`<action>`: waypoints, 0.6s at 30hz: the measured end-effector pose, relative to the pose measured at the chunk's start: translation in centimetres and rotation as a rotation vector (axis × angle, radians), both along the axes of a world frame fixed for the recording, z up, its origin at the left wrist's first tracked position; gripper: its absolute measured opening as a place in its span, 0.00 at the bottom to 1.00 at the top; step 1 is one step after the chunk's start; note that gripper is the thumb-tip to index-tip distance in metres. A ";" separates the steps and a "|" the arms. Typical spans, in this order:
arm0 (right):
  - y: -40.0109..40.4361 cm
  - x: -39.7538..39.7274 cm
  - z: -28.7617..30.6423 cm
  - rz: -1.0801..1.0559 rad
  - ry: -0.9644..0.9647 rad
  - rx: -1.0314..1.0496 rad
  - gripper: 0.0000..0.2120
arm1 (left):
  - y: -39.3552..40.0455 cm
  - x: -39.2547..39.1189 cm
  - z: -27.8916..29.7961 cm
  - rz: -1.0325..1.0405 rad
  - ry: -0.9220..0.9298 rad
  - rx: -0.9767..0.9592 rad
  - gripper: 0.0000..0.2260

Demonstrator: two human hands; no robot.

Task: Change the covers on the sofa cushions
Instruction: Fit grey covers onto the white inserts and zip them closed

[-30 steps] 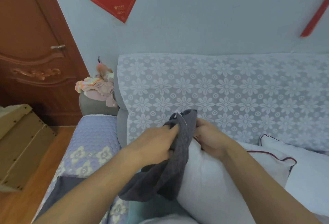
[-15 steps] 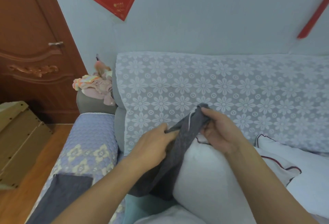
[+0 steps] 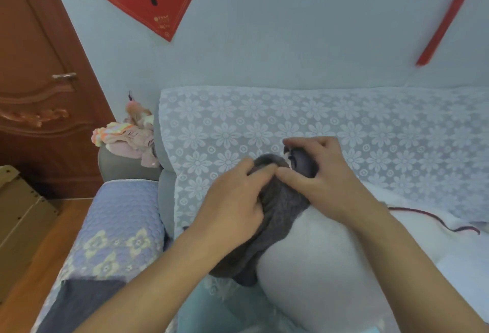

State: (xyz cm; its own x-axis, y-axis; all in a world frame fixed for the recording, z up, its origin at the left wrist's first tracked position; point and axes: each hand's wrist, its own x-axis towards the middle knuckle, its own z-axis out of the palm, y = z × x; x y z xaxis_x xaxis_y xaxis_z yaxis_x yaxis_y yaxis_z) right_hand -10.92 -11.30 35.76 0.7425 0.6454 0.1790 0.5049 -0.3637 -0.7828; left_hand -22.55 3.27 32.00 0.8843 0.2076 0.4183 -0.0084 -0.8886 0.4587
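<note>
Bunching the grey cover over the top corner of the white cushion.

We have brought both hands together since a moment ago: our left hand point(image 3: 232, 208) and right hand point(image 3: 325, 173) now pinch the gathered grey cover point(image 3: 277, 216) atop the white cushion point(image 3: 317, 266), so fitting has begun. Behind our hands stands the lace-draped sofa back point(image 3: 344, 126); left lies the quilted seat point(image 3: 116, 229), then the wooden door point(image 3: 34, 94).

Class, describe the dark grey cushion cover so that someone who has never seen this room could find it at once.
Start at the sofa with its white flowered lace back. In front of it a plain white cushion stands up, and the left hand and right hand grip cloth at its top corner. That cloth, the grey cover, is the only dark, knitted-looking piece among pale fabrics.
</note>
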 end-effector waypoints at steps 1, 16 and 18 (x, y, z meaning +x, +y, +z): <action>0.1 0.5 0.6 0.016 -0.126 -0.020 0.22 | 0.3 0.4 1.0 0.047 -0.027 -0.057 0.28; 3.3 3.4 -6.4 -0.102 -0.583 -0.404 0.26 | 2.5 -3.2 0.7 0.051 0.138 -0.077 0.22; 3.9 3.3 -5.2 -0.057 -0.488 -0.389 0.16 | 2.8 -3.6 0.9 0.070 0.155 -0.052 0.22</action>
State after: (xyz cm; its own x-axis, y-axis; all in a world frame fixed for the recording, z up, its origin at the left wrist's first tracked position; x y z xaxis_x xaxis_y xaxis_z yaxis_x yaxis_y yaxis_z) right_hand -7.58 -7.35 30.55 0.6698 0.6931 0.2664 0.7421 -0.6128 -0.2717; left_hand -26.12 6.12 32.87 0.9199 0.2887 0.2654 0.1269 -0.8595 0.4951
